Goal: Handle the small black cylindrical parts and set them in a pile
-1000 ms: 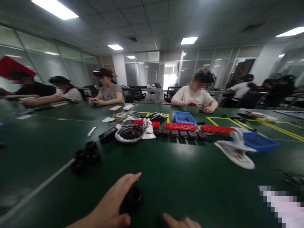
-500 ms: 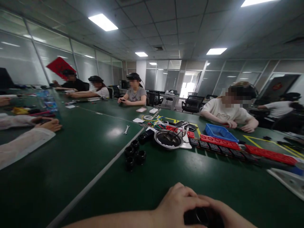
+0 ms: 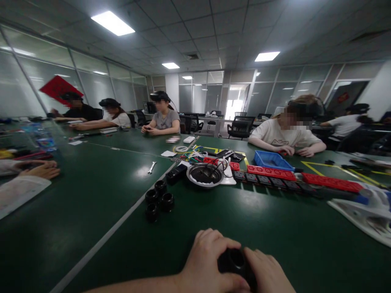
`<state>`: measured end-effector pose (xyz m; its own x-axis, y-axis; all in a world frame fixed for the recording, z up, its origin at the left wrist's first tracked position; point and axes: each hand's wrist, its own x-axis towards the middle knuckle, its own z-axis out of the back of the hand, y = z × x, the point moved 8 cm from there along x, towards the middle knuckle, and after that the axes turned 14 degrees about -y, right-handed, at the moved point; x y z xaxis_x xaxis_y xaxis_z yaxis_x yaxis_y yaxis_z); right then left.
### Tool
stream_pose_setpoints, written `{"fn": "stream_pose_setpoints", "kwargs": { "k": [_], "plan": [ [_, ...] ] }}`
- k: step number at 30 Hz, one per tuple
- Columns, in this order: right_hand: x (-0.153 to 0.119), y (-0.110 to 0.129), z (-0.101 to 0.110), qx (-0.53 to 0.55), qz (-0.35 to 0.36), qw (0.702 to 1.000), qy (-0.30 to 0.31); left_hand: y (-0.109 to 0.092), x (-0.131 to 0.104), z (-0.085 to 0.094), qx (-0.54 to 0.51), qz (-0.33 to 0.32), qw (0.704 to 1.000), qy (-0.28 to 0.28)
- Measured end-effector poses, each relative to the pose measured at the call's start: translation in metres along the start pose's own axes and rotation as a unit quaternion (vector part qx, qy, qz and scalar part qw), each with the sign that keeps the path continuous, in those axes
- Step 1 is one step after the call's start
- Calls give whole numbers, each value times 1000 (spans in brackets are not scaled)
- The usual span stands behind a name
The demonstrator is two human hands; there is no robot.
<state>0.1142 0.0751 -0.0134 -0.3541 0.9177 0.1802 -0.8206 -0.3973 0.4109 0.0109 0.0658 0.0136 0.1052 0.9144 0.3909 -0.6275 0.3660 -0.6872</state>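
Observation:
Near the bottom edge of the head view, my left hand (image 3: pixel 206 258) curls its fingers and thumb around a black hollow round part (image 3: pixel 235 262). Its open top faces upward. On the other side, my right hand (image 3: pixel 269 268) is closed against the same part, its fingertips hidden. Several similar black hollow round parts (image 3: pixel 167 202) stand in a cluster on the green table (image 3: pixel 128 244), ahead and to the left of my hands.
Beyond the cluster lie a black device (image 3: pixel 176 173), a metal bowl (image 3: pixel 205 185) holding dark pieces, and a wrench (image 3: pixel 152 167). Red socket strips (image 3: pixel 271 172) and a blue tray (image 3: pixel 273 159) extend rightward. A white panel (image 3: pixel 357 215) lies right. Co-workers sit around; one's hands (image 3: pixel 42 169) rest left.
My hands and the black part have shifted slightly left in view, and more of its open top shows. The camera has turned a little to the right.

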Motion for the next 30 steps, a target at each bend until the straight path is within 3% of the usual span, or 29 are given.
{"fn": "stream_pose_setpoints", "kwargs": {
  "k": [4,8,12,14,17,20,22,24,27,30],
  "plan": [
    [0,10,7,64,25,997,-21,-6,-1,0,-1,-4,999,32],
    [0,10,16,196,45,979,27,-14,-3,2,16,-22,998,49],
    [1,1,23,211,26,976,58,-24,1,1,32,-49,997,44],
    [2,-2,27,168,29,985,29,-25,5,-3,51,-50,996,45],
    [3,-6,36,33,31,997,-64,-24,16,-13,73,-28,997,24],
    [1,-12,45,-97,8,983,-158,-22,26,-25,76,9,997,-7],
    [0,-17,47,-99,0,978,-185,-21,30,-27,59,24,997,-43],
    [2,-22,44,-23,15,985,-172,-23,32,-28,36,17,998,-53],
    [6,-30,34,138,27,987,-83,-26,30,-31,7,-31,999,-1],
    [6,-41,27,208,-11,978,-17,-29,28,-30,-6,-66,997,42]
  ]
}}
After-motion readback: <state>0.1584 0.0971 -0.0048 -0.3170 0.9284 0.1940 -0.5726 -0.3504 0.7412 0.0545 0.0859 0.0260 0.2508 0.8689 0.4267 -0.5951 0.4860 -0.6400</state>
